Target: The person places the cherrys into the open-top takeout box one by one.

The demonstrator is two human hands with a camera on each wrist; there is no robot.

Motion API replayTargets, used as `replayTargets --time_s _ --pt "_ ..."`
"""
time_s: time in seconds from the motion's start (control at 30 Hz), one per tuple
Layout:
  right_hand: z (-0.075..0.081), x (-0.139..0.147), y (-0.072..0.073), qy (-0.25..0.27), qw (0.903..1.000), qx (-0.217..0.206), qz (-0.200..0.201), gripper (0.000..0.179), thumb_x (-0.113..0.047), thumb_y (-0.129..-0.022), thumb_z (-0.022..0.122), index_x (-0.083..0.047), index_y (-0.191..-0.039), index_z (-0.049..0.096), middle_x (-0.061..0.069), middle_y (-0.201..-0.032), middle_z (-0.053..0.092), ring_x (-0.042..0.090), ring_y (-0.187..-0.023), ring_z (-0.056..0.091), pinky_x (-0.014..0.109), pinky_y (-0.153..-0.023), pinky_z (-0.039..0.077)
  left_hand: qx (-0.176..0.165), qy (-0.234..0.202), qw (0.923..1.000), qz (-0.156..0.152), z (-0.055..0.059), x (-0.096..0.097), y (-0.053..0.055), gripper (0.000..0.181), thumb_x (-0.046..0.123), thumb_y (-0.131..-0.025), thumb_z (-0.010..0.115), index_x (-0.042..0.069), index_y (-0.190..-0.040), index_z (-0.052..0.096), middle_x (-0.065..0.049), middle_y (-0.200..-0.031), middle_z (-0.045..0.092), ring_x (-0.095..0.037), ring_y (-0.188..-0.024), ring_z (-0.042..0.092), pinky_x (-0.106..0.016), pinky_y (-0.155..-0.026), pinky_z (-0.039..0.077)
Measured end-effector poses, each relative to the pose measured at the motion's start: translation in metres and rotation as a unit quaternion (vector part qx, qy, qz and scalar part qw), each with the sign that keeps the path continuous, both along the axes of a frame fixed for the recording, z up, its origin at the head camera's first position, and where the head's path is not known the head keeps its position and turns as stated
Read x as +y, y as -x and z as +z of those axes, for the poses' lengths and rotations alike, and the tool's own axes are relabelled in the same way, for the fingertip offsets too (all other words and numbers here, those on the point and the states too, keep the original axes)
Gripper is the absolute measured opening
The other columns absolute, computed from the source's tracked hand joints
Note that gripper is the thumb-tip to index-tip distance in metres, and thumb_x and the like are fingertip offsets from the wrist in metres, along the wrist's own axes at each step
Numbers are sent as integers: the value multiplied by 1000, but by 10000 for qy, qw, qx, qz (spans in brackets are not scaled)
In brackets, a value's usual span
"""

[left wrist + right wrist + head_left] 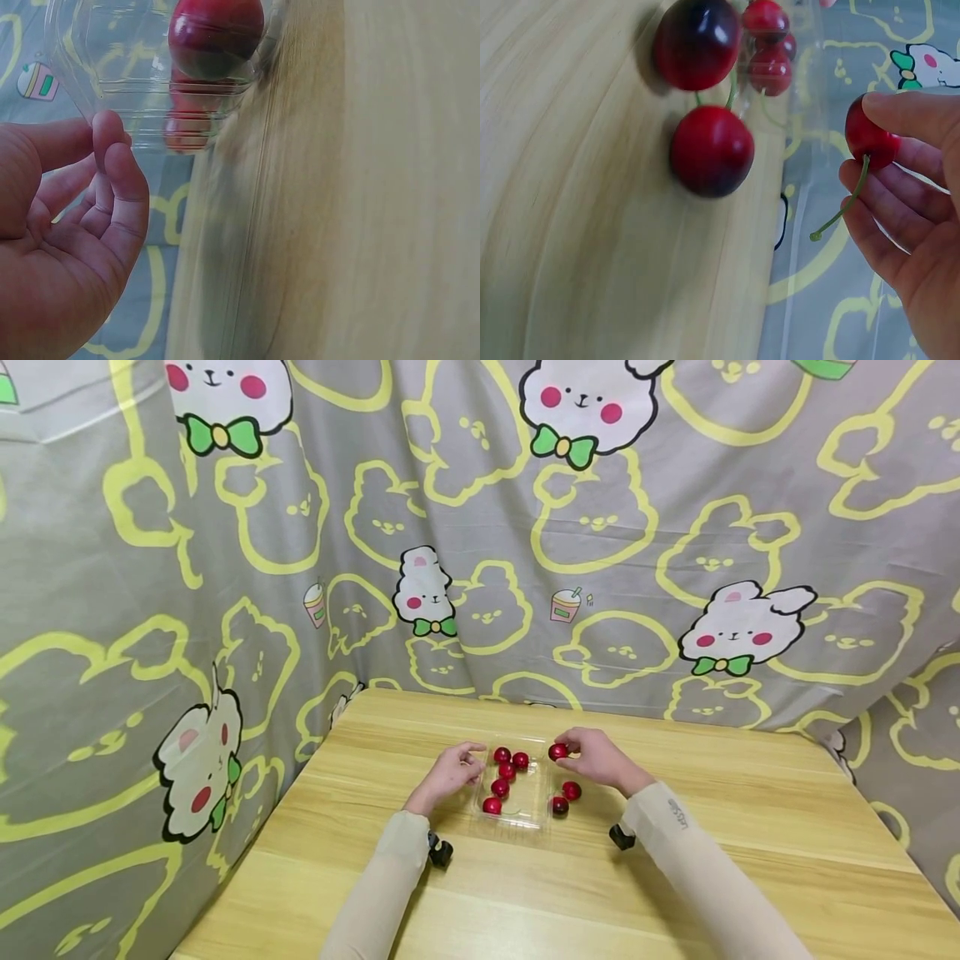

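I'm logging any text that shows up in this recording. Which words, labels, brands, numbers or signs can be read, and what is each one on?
"Let's Slim", on the right sleeve; small and sideways, so the second word is uncertain.
Tiny mark beside a printed drink cup on the patterned curtain: too small to read.
No lettering can be made out on the clear plastic box or the cherries.

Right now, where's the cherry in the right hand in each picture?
Head: the cherry is below and right of centre, pinched by the right hand.
Left wrist: not visible.
Right wrist: right of centre, above mid-height.
Shared landmark: the clear plastic box.
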State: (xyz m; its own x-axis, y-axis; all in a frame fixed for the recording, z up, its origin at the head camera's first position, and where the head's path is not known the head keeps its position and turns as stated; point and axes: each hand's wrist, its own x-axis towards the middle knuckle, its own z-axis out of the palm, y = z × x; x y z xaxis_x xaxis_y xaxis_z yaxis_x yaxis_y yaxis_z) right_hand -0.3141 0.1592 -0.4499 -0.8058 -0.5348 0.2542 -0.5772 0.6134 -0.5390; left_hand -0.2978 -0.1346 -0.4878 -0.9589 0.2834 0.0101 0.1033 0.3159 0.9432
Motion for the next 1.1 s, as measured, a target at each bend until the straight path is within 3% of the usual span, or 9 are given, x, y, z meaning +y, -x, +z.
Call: replayTargets --time_s 0.1,0.33,0.57,0.77,0.87,1.1 --pt "3 -8 -1 -21 9998 -169 -54 31 -11 -82 73 2 -108 65 8 -97 66 25 -88 64 44 -81 52 11 24 10000 6 0 0 0 42 1 -92 57 -4 -133 48 -11 -85 59 -26 -74 62 -38 -70 55" --pt "5 -25 -2 -189 9996 -194 -10 31 -15 -83 74 -1 -109 66 6 -100 66 19 -89 63 38 -81 53 37 -29 10000 -39 0 0 0 41 -3 -92 54 -8 -132 47 -25 -90 58 -43 -81 60 -52 -75 52" --pt "5 -39 -4 -189 9990 -416 6 31 -15 -82 74 -2 -109 67 6 -101 67 17 -88 62 34 -78 53 25 56 10000 10 0 0 1 41 1 -93 56 -4 -133 49 -10 -83 58 -21 -71 60 -33 -67 55" --pt "-1 -50 -2 -210 9988 -432 81 29 -12 -81 75 -1 -106 68 6 -96 67 17 -83 63 32 -74 53 15 3 10000 -28 5 1 -3 41 1 -93 56 -5 -133 48 -16 -86 59 -25 -72 61 -38 -70 55" --pt "-5 -55 -1 -267 9990 -343 67 28 -11 -80 76 -2 -105 68 5 -95 67 16 -82 63 30 -73 53 -15 75 10000 3 2 0 0 41 1 -93 56 -3 -133 49 -11 -84 59 -19 -71 60 -33 -67 55" --pt "-9 -62 -1 -448 9986 -225 163 28 -10 -79 77 -3 -105 69 3 -93 66 17 -82 62 30 -75 53 -16 60 10000 -31 1 0 0 41 2 -93 56 -4 -133 48 -9 -83 58 -20 -71 60 -31 -67 55"
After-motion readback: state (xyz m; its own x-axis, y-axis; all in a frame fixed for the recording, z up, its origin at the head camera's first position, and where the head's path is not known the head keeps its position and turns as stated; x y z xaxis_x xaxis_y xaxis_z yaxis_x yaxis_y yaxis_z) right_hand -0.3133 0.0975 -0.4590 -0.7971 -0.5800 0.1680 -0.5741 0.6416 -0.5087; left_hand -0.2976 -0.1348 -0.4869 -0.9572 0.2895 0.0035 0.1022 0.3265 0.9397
